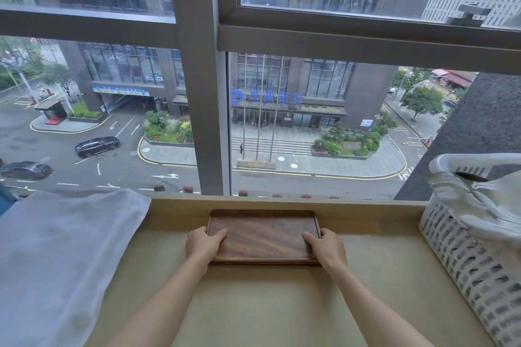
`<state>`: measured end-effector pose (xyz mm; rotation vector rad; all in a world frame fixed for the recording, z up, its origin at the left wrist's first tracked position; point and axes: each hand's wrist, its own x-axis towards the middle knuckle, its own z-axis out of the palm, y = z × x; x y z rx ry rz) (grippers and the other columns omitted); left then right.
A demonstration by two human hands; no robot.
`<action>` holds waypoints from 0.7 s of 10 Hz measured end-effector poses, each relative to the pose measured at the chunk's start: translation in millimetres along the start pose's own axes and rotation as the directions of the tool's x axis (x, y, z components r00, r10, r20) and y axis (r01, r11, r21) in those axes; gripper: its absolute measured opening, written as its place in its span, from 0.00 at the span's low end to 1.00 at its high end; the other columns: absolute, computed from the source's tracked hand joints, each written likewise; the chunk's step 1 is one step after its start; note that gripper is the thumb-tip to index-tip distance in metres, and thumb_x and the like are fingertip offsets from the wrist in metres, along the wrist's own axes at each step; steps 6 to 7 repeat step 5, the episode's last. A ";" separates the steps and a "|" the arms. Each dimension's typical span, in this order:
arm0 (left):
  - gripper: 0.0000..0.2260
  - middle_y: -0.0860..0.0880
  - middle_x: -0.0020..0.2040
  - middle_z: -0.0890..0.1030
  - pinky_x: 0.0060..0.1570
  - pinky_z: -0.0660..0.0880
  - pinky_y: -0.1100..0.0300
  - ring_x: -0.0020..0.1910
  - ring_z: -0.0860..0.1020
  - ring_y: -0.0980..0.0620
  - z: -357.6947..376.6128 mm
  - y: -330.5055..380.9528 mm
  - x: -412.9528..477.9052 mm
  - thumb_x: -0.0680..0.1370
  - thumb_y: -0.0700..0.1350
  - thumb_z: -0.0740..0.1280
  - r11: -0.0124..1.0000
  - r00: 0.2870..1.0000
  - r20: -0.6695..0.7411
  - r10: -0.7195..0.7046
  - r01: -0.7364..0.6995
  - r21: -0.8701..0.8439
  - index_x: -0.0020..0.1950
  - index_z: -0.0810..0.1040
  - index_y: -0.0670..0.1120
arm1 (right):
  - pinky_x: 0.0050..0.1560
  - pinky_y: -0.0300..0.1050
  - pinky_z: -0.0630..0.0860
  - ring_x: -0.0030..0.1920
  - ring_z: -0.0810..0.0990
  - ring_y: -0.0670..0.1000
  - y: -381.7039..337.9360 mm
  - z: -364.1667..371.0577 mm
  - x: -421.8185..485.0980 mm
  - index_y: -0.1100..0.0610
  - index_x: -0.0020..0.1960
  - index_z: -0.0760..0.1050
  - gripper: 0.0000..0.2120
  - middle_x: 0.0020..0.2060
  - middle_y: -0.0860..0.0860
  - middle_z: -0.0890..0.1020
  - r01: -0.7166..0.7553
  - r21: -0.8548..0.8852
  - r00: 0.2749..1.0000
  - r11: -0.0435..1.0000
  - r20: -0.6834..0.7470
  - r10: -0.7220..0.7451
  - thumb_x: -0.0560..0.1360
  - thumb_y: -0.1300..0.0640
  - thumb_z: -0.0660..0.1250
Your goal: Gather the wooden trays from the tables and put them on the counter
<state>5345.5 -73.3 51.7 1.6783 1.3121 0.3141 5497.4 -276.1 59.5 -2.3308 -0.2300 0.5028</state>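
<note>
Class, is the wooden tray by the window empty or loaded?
Empty. The wooden tray shows bare wood grain between the left hand and right hand gripping its ends.

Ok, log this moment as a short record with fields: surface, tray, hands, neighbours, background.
surface: beige ledge under a window
tray: dark wooden tray, empty, lying flat near the window edge
left hand: left hand gripping the tray's left end, thumb on top
right hand: right hand gripping the tray's right end, thumb on top
neighbours: folded white towel to the left; white plastic basket to the right
background: street and buildings outside
</note>
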 end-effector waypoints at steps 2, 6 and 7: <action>0.13 0.43 0.45 0.81 0.49 0.74 0.52 0.48 0.78 0.41 -1.8 3.7 -1.2 0.71 0.51 0.70 0.999 1.000 0.027 -0.003 0.001 0.050 0.44 0.78 0.41 | 0.38 0.44 0.68 0.41 0.76 0.56 -6.1 -6.4 8.6 0.58 0.33 0.70 0.16 0.36 0.55 0.78 -0.050 -0.125 0.998 0.991 0.031 0.054 0.71 0.48 0.67; 0.21 0.43 0.67 0.70 0.63 0.68 0.52 0.65 0.69 0.44 -15.6 18.5 -8.8 0.78 0.53 0.56 0.895 0.981 -0.015 0.193 -0.170 0.413 0.66 0.68 0.41 | 0.56 0.45 0.71 0.60 0.75 0.59 -13.9 -14.3 1.0 0.65 0.61 0.72 0.21 0.60 0.61 0.76 0.004 -0.212 0.997 0.977 0.078 0.013 0.76 0.50 0.60; 0.21 0.43 0.67 0.70 0.63 0.68 0.52 0.65 0.69 0.44 -15.6 18.5 -8.8 0.78 0.53 0.56 0.895 0.981 -0.015 0.193 -0.170 0.413 0.66 0.68 0.41 | 0.56 0.45 0.71 0.60 0.75 0.59 -13.9 -14.3 1.0 0.65 0.61 0.72 0.21 0.60 0.61 0.76 0.004 -0.212 0.997 0.977 0.078 0.013 0.76 0.50 0.60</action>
